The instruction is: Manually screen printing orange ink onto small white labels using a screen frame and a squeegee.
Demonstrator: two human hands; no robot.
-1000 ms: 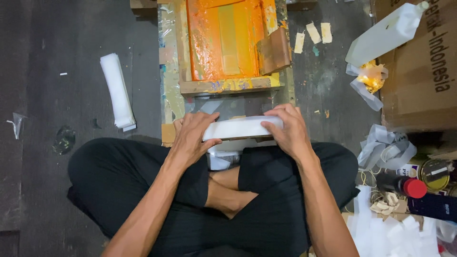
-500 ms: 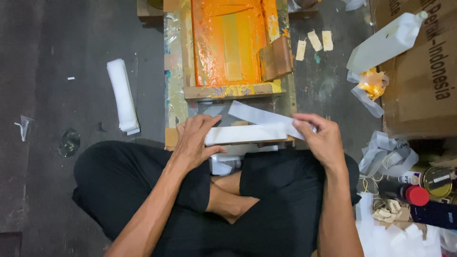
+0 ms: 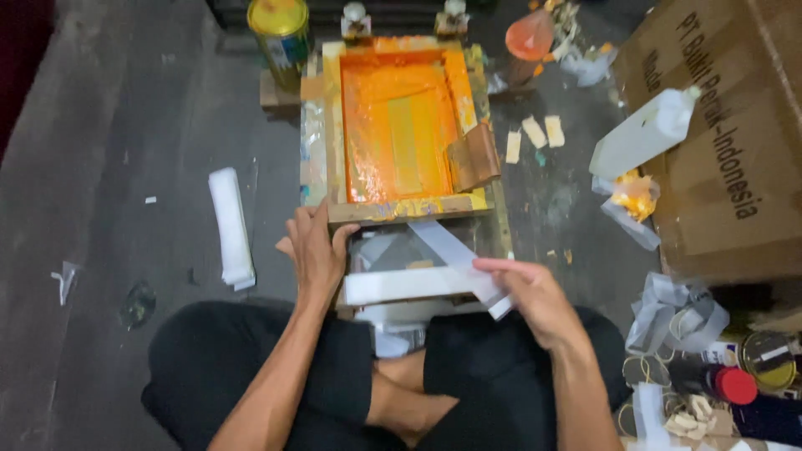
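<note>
while the view is taken from above the crossed legs, notes are set down as follows.

stack: a white strip stack point(image 3: 409, 284) is held flat across the lap, just before the wooden screen frame point(image 3: 401, 125).
left hand: the left hand point(image 3: 313, 250) is laid over the left end of the stack and against the near edge of the frame; fingers are curled down, closed loosely on the stack end.
right hand: the right hand point(image 3: 530, 292) is pinched shut on one loose white strip point(image 3: 455, 250), which is lifted at a slant off the stack's right end.
handling: the strips are judged light, thin and limp; a single one would bend and flutter, so it is best taken by a fingertip pinch at a short end, while the stack is steadied from its other end. some slipperiness between layers is likely.
frame: judged stiff and heavier, wet with orange ink; the bare wooden rim is the clean place to grip.
counts: one frame, one brown squeegee point(image 3: 474, 157) inside it, one yellow can point(image 3: 280, 33), one white bottle point(image 3: 643, 134), one cardboard box point(image 3: 735, 142), one folded white bundle point(image 3: 230, 225) on the floor at left, three small pale tabs point(image 3: 533, 135).
uncertain: the number of strips in the stack cannot be counted; edges are blurred.
</note>
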